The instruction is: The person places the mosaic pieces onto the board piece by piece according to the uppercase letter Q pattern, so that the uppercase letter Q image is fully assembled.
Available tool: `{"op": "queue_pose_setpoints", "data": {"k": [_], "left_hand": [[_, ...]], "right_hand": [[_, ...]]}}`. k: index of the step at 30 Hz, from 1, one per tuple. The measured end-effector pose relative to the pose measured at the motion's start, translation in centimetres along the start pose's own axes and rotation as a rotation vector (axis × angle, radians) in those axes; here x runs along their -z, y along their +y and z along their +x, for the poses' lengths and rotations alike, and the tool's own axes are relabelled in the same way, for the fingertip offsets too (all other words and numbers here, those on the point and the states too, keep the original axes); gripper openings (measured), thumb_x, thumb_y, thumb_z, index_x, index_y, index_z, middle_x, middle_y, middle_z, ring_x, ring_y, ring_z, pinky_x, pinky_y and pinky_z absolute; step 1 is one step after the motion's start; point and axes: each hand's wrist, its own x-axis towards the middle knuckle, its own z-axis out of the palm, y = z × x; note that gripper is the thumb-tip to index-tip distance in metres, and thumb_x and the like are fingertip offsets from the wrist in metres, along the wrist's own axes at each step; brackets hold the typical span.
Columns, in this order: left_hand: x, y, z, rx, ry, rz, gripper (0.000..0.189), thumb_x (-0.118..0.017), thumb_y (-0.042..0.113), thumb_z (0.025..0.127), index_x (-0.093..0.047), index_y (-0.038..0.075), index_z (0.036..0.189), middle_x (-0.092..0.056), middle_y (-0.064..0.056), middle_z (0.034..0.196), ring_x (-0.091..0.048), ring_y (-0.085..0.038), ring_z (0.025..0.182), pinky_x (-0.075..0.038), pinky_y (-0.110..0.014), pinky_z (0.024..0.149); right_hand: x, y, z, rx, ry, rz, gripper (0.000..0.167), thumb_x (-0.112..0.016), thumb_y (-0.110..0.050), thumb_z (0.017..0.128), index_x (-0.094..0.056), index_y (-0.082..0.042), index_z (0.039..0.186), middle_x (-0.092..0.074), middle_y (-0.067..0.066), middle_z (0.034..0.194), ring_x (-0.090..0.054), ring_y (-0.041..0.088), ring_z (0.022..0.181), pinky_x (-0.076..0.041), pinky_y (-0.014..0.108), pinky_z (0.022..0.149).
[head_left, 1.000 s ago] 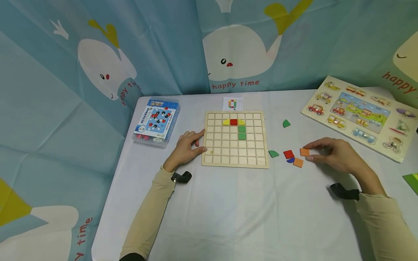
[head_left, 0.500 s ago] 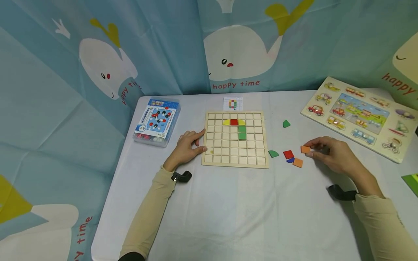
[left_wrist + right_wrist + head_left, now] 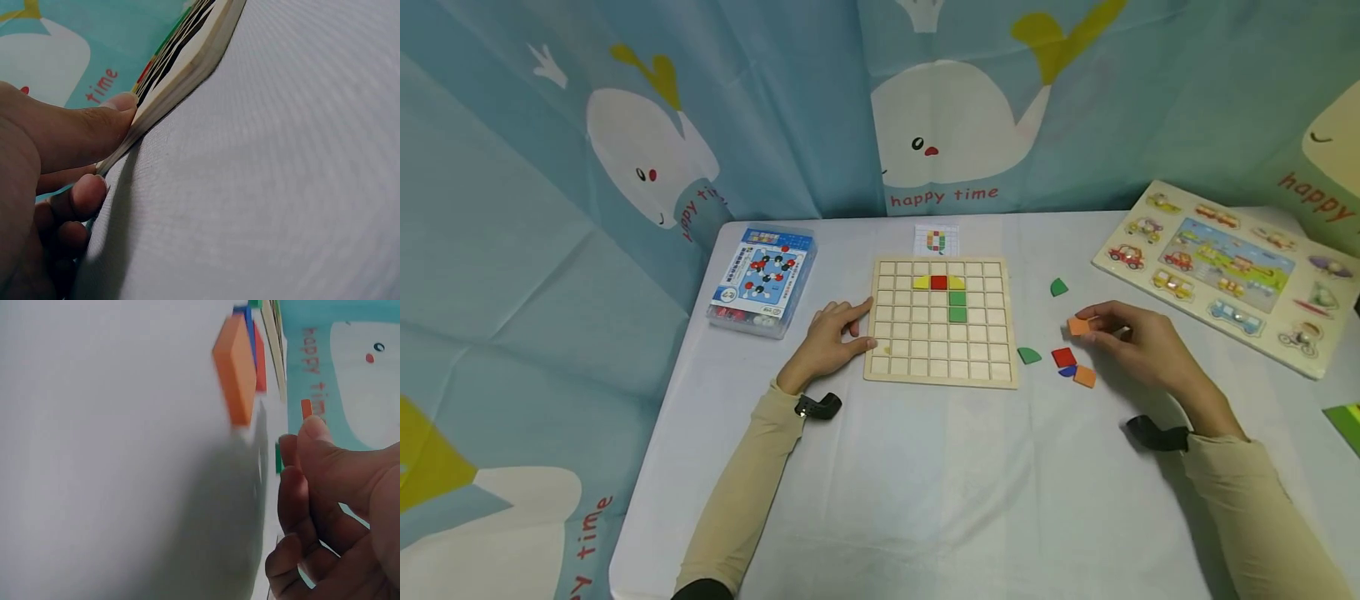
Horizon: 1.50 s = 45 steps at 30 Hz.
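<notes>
A wooden grid board lies mid-table with yellow, red and green pieces set in its squares. My left hand rests at its left edge, index finger and thumb touching the rim; the left wrist view shows the thumb against the board's side. My right hand pinches an orange square tile between thumb and fingers, held above the table right of the board. Below it lie a red square, a partly covered blue piece and another orange square.
Two green quarter-round pieces lie near the board, one green piece by its right edge. A small pattern card sits behind the board. A boxed molecule kit stands left, a vehicle puzzle back right. A printed curtain hangs behind.
My right hand has lifted the orange square off the table and carried it left and away from me, toward the board. The left hand stays at the board's edge.
</notes>
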Motion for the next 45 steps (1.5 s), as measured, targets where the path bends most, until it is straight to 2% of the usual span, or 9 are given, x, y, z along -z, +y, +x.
{"op": "queue_pose_setpoints", "data": {"k": [6, 13, 20, 26, 29, 45], "left_hand": [[-0.1, 0.0, -0.1, -0.004, -0.005, 0.004, 0.073, -0.081, 0.026, 0.095, -0.050, 0.007, 0.158, -0.052, -0.002, 0.087, -0.042, -0.019, 0.089, -0.025, -0.035, 0.085], [0.0, 0.2, -0.1, -0.003, -0.009, -0.004, 0.073, -0.082, 0.026, 0.094, -0.050, 0.007, 0.158, -0.053, -0.003, 0.087, -0.042, -0.019, 0.089, -0.025, -0.035, 0.085], [0.0, 0.2, 0.0, 0.006, -0.012, 0.001, 0.073, -0.081, 0.028, 0.095, -0.050, 0.007, 0.158, -0.053, -0.002, 0.087, -0.042, -0.019, 0.090, -0.026, -0.035, 0.085], [-0.1, 0.2, 0.0, 0.016, -0.018, 0.001, 0.073, -0.081, 0.027, 0.095, -0.049, 0.007, 0.158, -0.052, -0.002, 0.088, -0.042, -0.019, 0.091, -0.025, -0.035, 0.086], [-0.1, 0.2, 0.0, 0.018, -0.017, 0.001, 0.073, -0.081, 0.027, 0.095, -0.049, 0.007, 0.158, -0.052, -0.002, 0.088, -0.042, -0.019, 0.090, -0.025, -0.035, 0.086], [0.0, 0.0, 0.2, 0.023, -0.016, 0.008, 0.073, -0.081, 0.027, 0.095, -0.050, 0.007, 0.158, -0.053, -0.002, 0.088, -0.042, -0.019, 0.092, -0.025, -0.035, 0.086]], "right_hand": [[-1.4, -1.7, 1.3, -0.008, 0.004, 0.045, 0.032, -0.079, -0.008, 0.095, -0.071, -0.002, 0.125, -0.073, 0.016, 0.106, -0.055, 0.003, 0.084, -0.043, 0.008, 0.073], [-2.9, -3.6, 2.8, 0.051, 0.004, 0.104, 0.029, -0.078, -0.012, 0.098, -0.073, -0.004, 0.125, -0.074, 0.015, 0.106, -0.060, 0.007, 0.081, -0.048, 0.013, 0.069], [-4.3, -5.4, 4.3, 0.070, -0.036, 0.138, 0.028, -0.075, -0.014, 0.100, -0.073, -0.006, 0.127, -0.075, 0.013, 0.111, -0.061, 0.013, 0.084, -0.048, 0.016, 0.070], [-5.7, -6.5, 5.7, 0.115, -0.050, 0.184, 0.026, -0.076, -0.013, 0.099, -0.075, -0.006, 0.124, -0.076, 0.011, 0.106, -0.063, 0.012, 0.084, -0.049, 0.018, 0.072], [-6.2, -7.2, 6.2, 0.112, -0.059, 0.204, 0.027, -0.078, -0.013, 0.098, -0.076, -0.006, 0.123, -0.076, 0.010, 0.103, -0.064, 0.012, 0.086, -0.049, 0.018, 0.073], [-8.0, -9.5, 8.8, 0.173, -0.122, 0.244, 0.027, -0.077, -0.012, 0.098, -0.076, -0.005, 0.124, -0.075, 0.012, 0.103, -0.067, 0.020, 0.091, -0.052, 0.019, 0.074]]}}
